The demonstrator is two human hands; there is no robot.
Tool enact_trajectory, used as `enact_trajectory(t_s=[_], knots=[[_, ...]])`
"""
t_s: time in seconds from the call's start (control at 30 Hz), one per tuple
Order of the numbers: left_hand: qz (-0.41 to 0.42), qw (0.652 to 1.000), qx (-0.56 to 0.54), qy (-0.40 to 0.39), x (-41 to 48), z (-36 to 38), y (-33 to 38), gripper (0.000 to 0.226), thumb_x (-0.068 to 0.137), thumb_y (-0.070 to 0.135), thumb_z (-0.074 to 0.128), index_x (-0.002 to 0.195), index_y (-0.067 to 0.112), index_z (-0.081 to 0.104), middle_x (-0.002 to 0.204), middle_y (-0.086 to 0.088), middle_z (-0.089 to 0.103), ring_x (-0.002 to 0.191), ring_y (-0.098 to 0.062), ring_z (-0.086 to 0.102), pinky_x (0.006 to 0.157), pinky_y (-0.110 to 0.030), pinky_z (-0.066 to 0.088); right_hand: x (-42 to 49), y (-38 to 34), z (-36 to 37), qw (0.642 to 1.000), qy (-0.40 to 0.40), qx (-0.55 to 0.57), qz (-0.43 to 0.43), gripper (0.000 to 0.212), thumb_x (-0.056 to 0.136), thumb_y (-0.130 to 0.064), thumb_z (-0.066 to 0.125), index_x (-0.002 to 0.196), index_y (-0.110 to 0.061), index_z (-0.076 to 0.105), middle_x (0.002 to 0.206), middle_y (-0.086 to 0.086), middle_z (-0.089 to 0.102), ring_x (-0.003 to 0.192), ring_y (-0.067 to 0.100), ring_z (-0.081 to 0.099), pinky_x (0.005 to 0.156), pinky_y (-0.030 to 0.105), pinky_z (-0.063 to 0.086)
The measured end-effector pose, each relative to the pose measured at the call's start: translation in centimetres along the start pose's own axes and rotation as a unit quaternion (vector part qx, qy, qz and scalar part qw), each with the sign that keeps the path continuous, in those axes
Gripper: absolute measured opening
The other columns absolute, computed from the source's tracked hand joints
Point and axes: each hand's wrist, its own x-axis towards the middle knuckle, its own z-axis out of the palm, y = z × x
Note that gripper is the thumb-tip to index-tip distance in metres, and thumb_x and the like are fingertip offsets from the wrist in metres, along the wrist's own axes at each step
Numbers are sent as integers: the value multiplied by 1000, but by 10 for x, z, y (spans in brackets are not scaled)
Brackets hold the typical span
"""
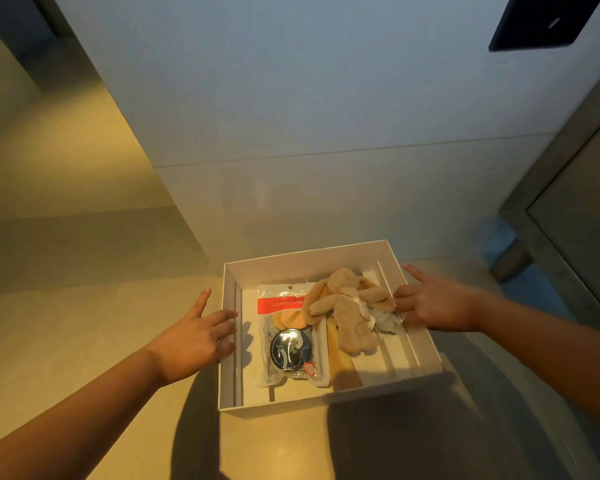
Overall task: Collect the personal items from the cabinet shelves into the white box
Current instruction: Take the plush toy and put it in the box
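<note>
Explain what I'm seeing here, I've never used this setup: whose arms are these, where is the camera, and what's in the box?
There is no machine: these are a person's two bare arms, filmed by one wide-angle camera worn on their head, looking down. The left hand touches the left wall of the white box with straight fingers. The right hand lies across its right wall; whether it grips is unclear. The box sits on a beige surface. Inside lie a plush rabbit, a clear packet with a red label, and a round dark tin on that packet.
</note>
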Motion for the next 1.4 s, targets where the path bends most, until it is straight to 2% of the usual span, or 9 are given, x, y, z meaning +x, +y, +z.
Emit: enact_trajectory(t_s=[0.13,0.27,0.47,0.6,0.73,0.9,1.03,1.17,1.4], knots=[[31,999,-2,41,-1,2,-3,37,92,14,51,129,19,46,138,-11,40,137,-30,21,93,-56,-28,2,3,-3,1000,-7,-13,-18,31,94,-24,44,124,-27,52,135,1,43,131,22,28,106,54,-17],[54,996,5,67,4,2,-1,35,93,14,50,128,14,46,132,-13,44,130,-30,31,104,-52,-11,7,5,-4,1000,1,-6,-29,30,92,-23,48,122,-25,55,134,2,44,129,22,30,102,50,-21],[80,988,25,130,5,-5,-3,33,85,18,63,117,17,57,116,-11,56,115,-28,48,107,-56,9,12,6,-1,999,-3,1,-37,28,91,-21,50,118,-23,57,131,2,45,124,22,35,110,53,-6],[76,996,14,39,10,-3,-5,32,95,14,44,126,14,47,125,-14,46,122,-31,36,106,-57,-10,16,5,2,999,26,-4,-39,25,90,-16,50,113,-21,60,124,3,51,117,24,40,110,49,10],[94,993,16,73,8,-4,-5,26,91,11,52,116,12,54,113,-15,54,111,-31,47,107,-60,1,22,4,4,998,46,-26,-39,25,90,-15,51,112,-22,60,120,2,54,112,24,44,103,43,22],[115,980,37,161,2,-17,-7,35,51,22,89,80,21,71,75,-3,64,74,-19,63,88,-51,46,21,2,5,999,30,-5,-19,29,90,-14,52,115,-24,59,124,2,52,118,24,40,111,50,10],[117,981,42,150,2,-20,-7,40,43,27,91,78,23,72,73,-2,64,71,-18,63,81,-46,51,20,1,2,999,32,3,-13,30,90,-14,52,117,-25,59,124,1,52,119,23,40,111,47,12],[119,981,53,143,1,-21,-8,33,56,26,86,85,22,70,80,-2,65,77,-19,61,84,-46,49,21,-1,0,999,39,8,0,29,91,-17,50,117,-25,59,124,-2,53,117,21,41,108,39,16],[108,986,29,123,-6,-26,-2,41,38,29,92,73,24,72,72,2,63,69,-15,61,75,-40,54,19,-6,-4,999,31,15,10,27,90,-17,54,116,-23,61,123,0,54,114,22,44,106,36,20]])
